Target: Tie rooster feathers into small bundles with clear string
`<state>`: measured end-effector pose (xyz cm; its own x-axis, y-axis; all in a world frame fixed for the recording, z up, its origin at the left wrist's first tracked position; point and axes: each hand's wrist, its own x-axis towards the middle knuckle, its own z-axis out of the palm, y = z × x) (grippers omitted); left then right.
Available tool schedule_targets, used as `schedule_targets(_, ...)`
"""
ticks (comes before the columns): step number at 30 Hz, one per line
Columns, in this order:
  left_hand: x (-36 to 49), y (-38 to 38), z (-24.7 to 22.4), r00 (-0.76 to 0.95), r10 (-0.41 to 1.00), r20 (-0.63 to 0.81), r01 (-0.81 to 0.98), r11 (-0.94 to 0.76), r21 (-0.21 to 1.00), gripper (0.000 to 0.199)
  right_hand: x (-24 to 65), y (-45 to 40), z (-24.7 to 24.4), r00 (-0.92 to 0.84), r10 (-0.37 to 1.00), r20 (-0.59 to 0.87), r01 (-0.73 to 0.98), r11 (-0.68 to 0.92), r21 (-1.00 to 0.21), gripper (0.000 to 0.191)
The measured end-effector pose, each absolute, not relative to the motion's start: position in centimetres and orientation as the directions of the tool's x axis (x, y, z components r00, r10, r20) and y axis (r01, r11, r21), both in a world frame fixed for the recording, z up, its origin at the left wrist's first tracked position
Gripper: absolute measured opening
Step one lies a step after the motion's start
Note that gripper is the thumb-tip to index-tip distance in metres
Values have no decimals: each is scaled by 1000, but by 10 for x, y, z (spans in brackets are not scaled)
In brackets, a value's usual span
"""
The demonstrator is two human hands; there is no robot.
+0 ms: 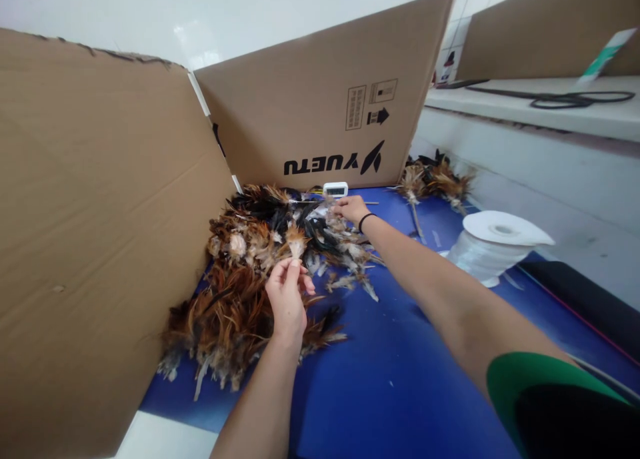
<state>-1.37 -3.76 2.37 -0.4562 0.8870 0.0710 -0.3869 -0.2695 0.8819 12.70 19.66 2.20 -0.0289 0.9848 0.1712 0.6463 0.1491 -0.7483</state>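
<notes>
Pinched upright between the thumb and fingers of my left hand [289,291] is a small bunch of feathers [296,240], pale at its base and orange-brown at the top. My right hand [353,209], wearing a dark band at the wrist, reaches to the far side of the feather pile. Its fingertips are pressed together on a greyish feather [329,210], partly lost against the pile. Brown feathers [230,306] lie heaped left of my left hand. Black and grey feathers [317,232] spread between my two hands.
Cardboard panels [100,212] stand at the left and back. A small white digital display [335,190] sits by the back panel. To the right are a spool of white ribbon [493,246], another feather cluster [435,179] and black scissors [575,99] on a ledge. Blue covering [380,372] lies underneath.
</notes>
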Motion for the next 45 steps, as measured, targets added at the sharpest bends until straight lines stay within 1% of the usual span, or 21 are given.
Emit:
schedule_targets(3, -15, -37, 22, -449, 890, 79, -386, -273, 881, 25, 134, 185, 31, -18, 992, 122, 436, 118, -892, 18)
schedule_targets(5, -16, -36, 21, -446, 892, 79, -389, -272, 880, 25, 139, 174, 37, -39, 995, 95, 310, 102, -945, 19)
schedule_targets(8, -16, -35, 20, -440, 895, 73, -394, -265, 880, 25, 146, 155, 46, -95, 994, 57, 175, 73, -982, 19)
schedule_targets(12, -15, -34, 18, -423, 903, 74, -407, -262, 875, 23, 150, 130, 54, -174, 985, 0, 53, 10, -999, 17)
schedule_targets(14, -15, -33, 18, -413, 908, 77, -413, -262, 872, 23, 150, 121, 54, -193, 979, -68, 41, -61, -997, 20)
schedule_targets(16, -15, -32, 17, -403, 912, 77, -418, -258, 871, 22, 150, 115, 53, -167, 978, -126, 82, -114, -990, 21)
schedule_targets(17, -15, -32, 17, -395, 916, 75, -421, -253, 871, 22, 151, 113, 52, -137, 982, -131, 110, -117, -987, 21)
schedule_targets(20, -16, -32, 17, -370, 927, 63, -446, -237, 863, 20, 154, 107, 50, -63, 995, -75, 137, -66, -988, 19)
schedule_targets(22, -16, -32, 17, -350, 935, 48, -475, -221, 852, 20, 156, 100, 50, -56, 998, -38, 136, -30, -990, 17)
schedule_targets(24, -16, -33, 17, -322, 947, 22, -512, -194, 837, 21, 154, 89, 52, -122, 992, -15, 81, -5, -997, 16)
schedule_targets(28, -17, -34, 18, -231, 971, -54, -603, -100, 791, 26, 142, 58, 56, -363, 928, 82, -114, 43, -993, 26)
schedule_targets(30, -18, -33, 18, -186, 978, -94, -643, -50, 764, 26, 134, 45, 55, -451, 882, 139, -137, 86, -987, 26)
schedule_targets(33, -18, -33, 17, -141, 982, -124, -676, -4, 736, 24, 125, 33, 53, -489, 847, 209, -108, 179, -978, 24)
schedule_targets(37, -18, -33, 17, -104, 986, -130, -683, 24, 730, 25, 120, 32, 49, -447, 848, 285, -58, 290, -955, 24)
schedule_targets(45, -16, -35, 18, -92, 990, -109, -647, 24, 762, 29, 120, 31, 52, -415, 854, 315, 4, 348, -938, 24)
